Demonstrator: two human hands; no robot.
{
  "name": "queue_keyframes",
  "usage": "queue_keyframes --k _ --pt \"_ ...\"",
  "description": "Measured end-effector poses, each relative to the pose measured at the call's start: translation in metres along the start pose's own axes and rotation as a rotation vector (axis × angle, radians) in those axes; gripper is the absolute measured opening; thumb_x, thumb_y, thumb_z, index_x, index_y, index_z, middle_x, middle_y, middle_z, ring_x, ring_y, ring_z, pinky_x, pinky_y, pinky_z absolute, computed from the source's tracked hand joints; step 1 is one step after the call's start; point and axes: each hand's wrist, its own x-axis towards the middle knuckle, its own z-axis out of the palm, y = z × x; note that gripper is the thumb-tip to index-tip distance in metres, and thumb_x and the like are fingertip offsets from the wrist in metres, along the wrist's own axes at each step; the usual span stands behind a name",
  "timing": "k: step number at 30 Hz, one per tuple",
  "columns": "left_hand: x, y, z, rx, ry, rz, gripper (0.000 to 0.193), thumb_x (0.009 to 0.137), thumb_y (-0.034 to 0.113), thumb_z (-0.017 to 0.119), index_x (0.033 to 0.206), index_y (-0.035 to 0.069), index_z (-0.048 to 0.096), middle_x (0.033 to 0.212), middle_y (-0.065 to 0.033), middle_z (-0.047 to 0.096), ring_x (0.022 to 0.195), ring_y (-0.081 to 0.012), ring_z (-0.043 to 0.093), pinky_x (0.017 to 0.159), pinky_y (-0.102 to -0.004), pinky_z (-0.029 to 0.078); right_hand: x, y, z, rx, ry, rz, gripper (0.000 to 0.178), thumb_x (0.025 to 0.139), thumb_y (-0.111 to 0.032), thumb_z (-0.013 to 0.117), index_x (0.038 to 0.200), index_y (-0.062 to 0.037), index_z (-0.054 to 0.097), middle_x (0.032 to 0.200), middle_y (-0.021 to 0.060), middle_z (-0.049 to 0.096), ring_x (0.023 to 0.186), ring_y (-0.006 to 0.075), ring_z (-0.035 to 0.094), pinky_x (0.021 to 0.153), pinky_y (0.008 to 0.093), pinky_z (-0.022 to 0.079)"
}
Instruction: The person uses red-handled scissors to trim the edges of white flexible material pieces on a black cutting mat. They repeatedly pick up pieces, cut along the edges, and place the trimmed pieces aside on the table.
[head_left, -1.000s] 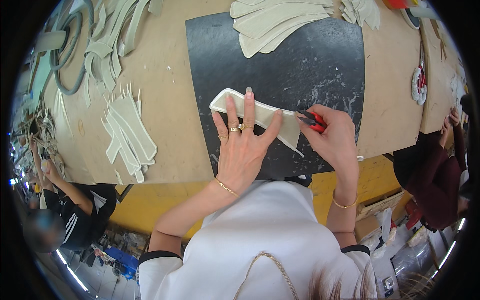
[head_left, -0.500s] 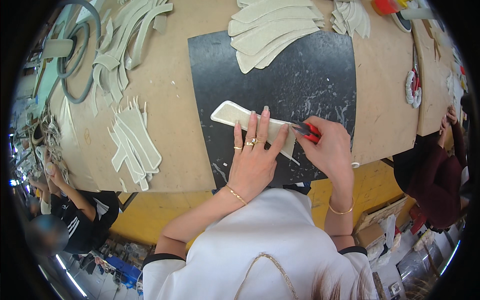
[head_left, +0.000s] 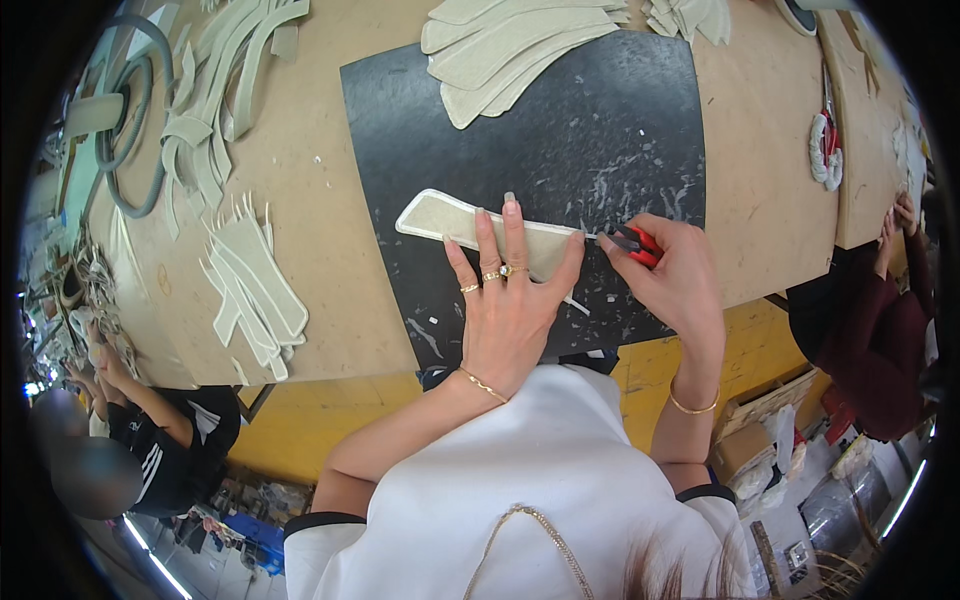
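Observation:
A beige curved piece with white edging [head_left: 440, 216] lies on a black cutting mat [head_left: 500, 160]. My left hand [head_left: 508, 318] rests flat on it with fingers spread, and covers its middle. Beyond my left index finger, a short white strip end [head_left: 590, 236] points right toward the jaws of red-handled black snips [head_left: 638, 246]. My right hand [head_left: 675, 280] is closed around the snips; whether the jaws touch the strip I cannot tell. Another narrow white tail [head_left: 577, 304] sticks out at the piece's lower right.
Similar beige pieces [head_left: 255, 270] with loose tails lie left of the mat. Large beige panels [head_left: 500, 55] overlap the mat's far edge. Long strips [head_left: 220, 110] and a grey hose [head_left: 165, 110] are at far left. White-wrapped, red-handled scissors [head_left: 826, 150] lie right. Other people sit at both sides.
My right hand has moved right with the snips, away from my left index finger, so the white strip end now shows between them. My left hand still presses the piece. The whole view has shifted slightly.

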Motion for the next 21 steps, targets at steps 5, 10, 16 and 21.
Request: queue_keyframes --k 5,10,16,21 --pt "-0.001 0.0 -0.001 0.024 -0.002 -0.005 0.07 0.083 0.001 0.061 0.142 0.037 0.049 0.158 -0.0285 0.019 0.144 -0.0521 0.02 0.111 -0.072 0.007 0.006 0.007 -0.006 -0.074 -0.049 -0.017 0.042 0.081 -0.031 0.077 0.062 0.0011 0.057 0.053 0.0144 0.05 0.048 0.0313 0.044 0.05 0.0394 0.038" --pt "0.0 -0.009 -0.012 -0.021 -0.013 -0.041 0.076 0.079 0.004 0.064 0.144 0.039 0.047 0.159 -0.0256 0.019 0.146 -0.0503 0.018 0.112 -0.0697 0.009 -0.005 0.048 -0.055 -0.118 -0.197 0.056 0.05 0.08 -0.034 0.079 0.062 0.0028 0.052 0.052 0.0111 0.038 0.05 0.021 0.032 0.049 0.0381 0.033" --pt "0.015 -0.036 -0.03 0.063 0.059 -0.067 0.07 0.079 0.01 0.066 0.145 0.028 0.049 0.161 -0.021 0.021 0.148 -0.0402 0.021 0.118 -0.0536 0.018 -0.009 0.095 -0.154 -0.409 0.048 0.11 0.031 0.074 -0.015 0.081 0.072 0.0016 0.056 0.06 -0.0005 0.043 0.06 0.0083 0.043 0.053 0.0297 0.037" --pt "0.026 -0.04 -0.021 -0.044 0.088 -0.036 0.06 0.089 0.017 0.061 0.147 0.019 0.045 0.16 -0.0224 0.021 0.147 -0.0412 0.021 0.118 -0.0522 0.018 0.061 0.056 -0.211 -0.422 0.4 0.103 0.042 0.079 -0.019 0.079 0.113 0.0013 0.062 0.083 0.0108 0.062 0.077 0.0229 0.06 0.073 0.0338 0.049"
